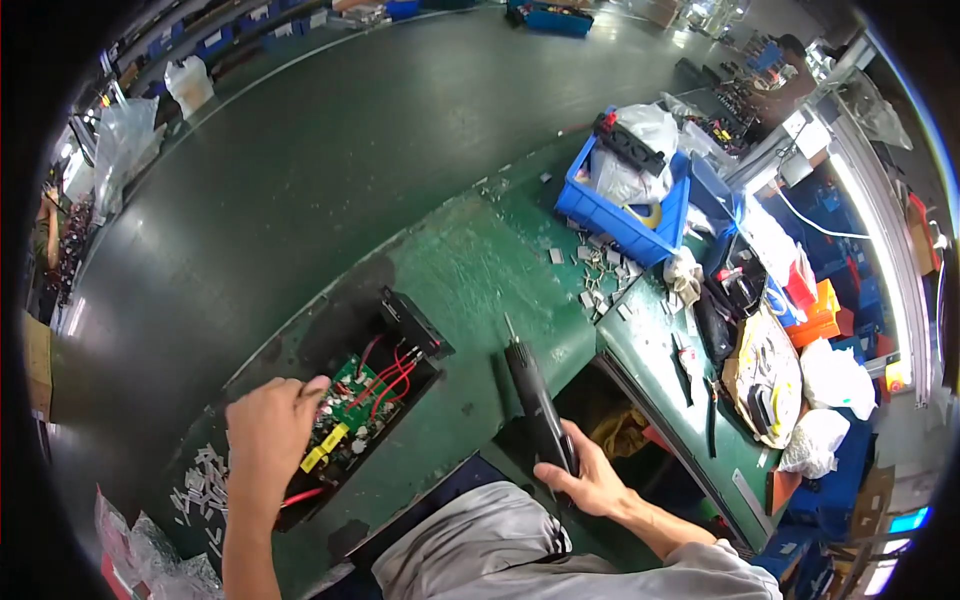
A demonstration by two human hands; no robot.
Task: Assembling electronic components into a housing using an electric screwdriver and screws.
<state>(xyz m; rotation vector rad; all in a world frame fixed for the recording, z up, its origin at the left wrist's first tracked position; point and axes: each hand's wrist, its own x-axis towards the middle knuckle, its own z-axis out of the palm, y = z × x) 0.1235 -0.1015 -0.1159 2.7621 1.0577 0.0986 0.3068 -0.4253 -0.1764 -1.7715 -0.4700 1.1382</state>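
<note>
Right fingers wrap black cylindrical screwdriver; left fingers curled, hold unclear, by green circuit board; looping red wires could snag!

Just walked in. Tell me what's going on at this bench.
Someone is working on an opened black casing with a green circuit board and red wires inside. Their left hand is at the board's near-left side; whether it grips anything is hidden. The right hand holds a dark electric screwdriver, its tip apart from the casing. Farther right, small metal pieces lie by a filled blue bin.
</note>
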